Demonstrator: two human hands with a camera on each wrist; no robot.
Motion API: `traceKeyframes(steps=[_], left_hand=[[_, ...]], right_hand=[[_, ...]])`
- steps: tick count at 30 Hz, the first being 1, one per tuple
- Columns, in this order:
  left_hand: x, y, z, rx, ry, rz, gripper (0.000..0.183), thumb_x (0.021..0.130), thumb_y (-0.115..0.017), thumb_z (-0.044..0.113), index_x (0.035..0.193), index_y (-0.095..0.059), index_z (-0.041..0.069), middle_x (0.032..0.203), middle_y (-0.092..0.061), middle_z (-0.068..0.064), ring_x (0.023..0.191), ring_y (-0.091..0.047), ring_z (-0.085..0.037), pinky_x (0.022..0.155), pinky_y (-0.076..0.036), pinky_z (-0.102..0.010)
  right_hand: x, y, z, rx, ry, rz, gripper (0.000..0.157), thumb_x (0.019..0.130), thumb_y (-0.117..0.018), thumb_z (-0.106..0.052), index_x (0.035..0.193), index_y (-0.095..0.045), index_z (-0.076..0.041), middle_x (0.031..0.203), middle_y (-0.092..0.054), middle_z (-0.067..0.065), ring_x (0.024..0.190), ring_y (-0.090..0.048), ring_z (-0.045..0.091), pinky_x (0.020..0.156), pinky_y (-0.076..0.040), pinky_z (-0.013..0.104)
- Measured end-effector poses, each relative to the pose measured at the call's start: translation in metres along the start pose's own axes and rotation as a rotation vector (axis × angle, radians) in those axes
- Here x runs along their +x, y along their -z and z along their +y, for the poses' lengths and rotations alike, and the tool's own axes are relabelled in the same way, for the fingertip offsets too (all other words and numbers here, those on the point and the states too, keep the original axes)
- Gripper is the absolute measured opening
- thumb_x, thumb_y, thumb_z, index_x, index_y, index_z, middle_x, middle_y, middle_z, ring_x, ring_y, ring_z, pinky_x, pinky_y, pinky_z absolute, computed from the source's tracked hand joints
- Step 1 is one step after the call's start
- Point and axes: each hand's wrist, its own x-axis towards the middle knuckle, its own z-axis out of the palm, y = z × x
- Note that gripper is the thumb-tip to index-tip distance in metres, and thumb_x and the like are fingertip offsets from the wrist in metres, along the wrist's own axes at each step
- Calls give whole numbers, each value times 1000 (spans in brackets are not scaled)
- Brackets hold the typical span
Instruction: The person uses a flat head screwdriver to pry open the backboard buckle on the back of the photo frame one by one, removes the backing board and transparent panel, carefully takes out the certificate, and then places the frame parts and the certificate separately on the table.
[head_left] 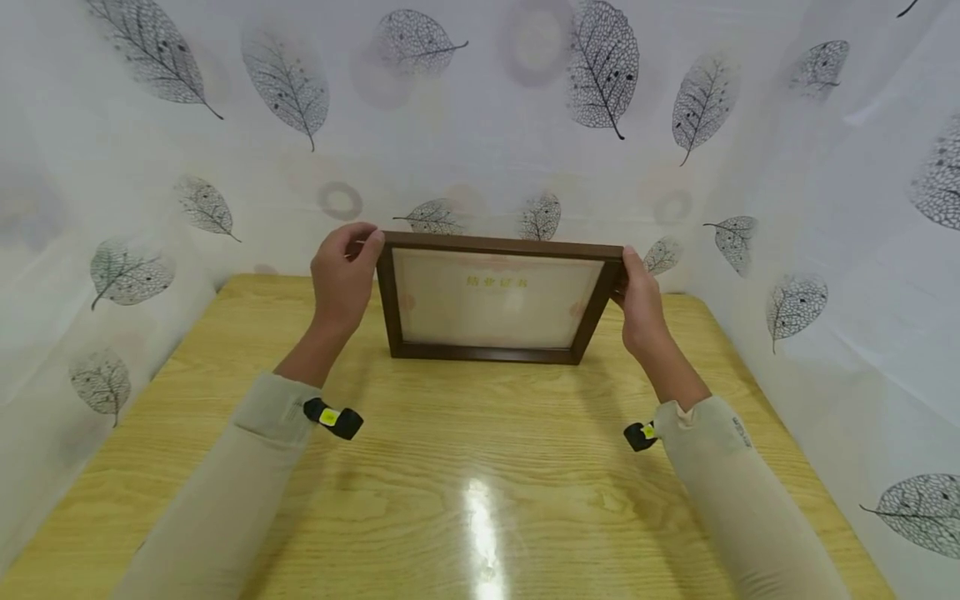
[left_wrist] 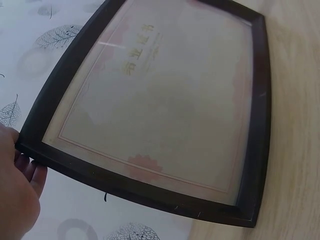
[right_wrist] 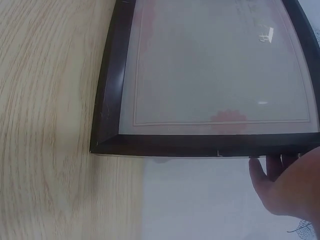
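Observation:
A dark brown picture frame stands tilted over the far half of the table, its glazed face turned toward me. Behind the glass lies a pale certificate with gold characters near its top and a pinkish border. My left hand grips the upper left corner, thumb at the front and fingers curling behind, as the left wrist view also shows. At the upper right corner my right hand holds the other side; its fingers reach behind the edge in the right wrist view.
The wooden table has a bright light reflection near its front. White curtains printed with dark leaves hang behind it and along both sides. Black wrist cameras sit at the cuffs of the beige sleeves.

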Motion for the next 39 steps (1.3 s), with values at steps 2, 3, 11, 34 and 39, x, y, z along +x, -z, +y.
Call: traceKeyframes(steps=[2, 3, 11, 34, 39], left_hand=[[-1, 0, 0, -1, 0, 1, 36, 100, -63, 32, 120, -70, 3, 115, -68, -10, 93, -60, -12, 80, -49, -19], [-1, 1, 0, -3, -1, 3, 36, 100, -63, 31, 120, -70, 3, 115, -68, -11, 94, -60, -12, 80, -49, -19], [-4, 2, 0, -15, 9, 9, 32, 99, -64, 30, 119, -71, 5, 114, -68, -10, 96, -60, -11, 82, -49, -19], [-29, 14, 5, -94, -2, -14, 34, 100, -64, 28, 122, -68, 2, 116, -67, -8, 103, -61, -6, 94, -51, -21], [-41, 21, 6, -116, 34, -33, 39, 99, -64, 31, 126, -66, 2, 117, -67, -7, 106, -62, -8, 96, -52, -23]], right_hand=[[0, 1, 0, 28, 12, -21, 41, 104, -40, -56, 117, -57, -21, 118, -53, -5, 118, -49, 15, 121, -25, 43], [0, 1, 1, 41, 17, -31, 40, 104, -40, -55, 116, -57, -21, 117, -53, -5, 116, -50, 14, 120, -26, 41], [1, -1, 1, 144, 47, -30, 33, 106, -46, -46, 110, -60, -16, 111, -57, -3, 108, -49, 13, 103, -35, 28], [-21, 6, 5, 124, 84, -36, 37, 106, -45, -44, 122, -57, -13, 121, -57, -3, 122, -48, 11, 109, -34, 27], [-34, 10, 9, 116, 165, -107, 42, 105, -43, -47, 129, -57, -14, 125, -54, -3, 125, -45, 13, 109, -32, 29]])
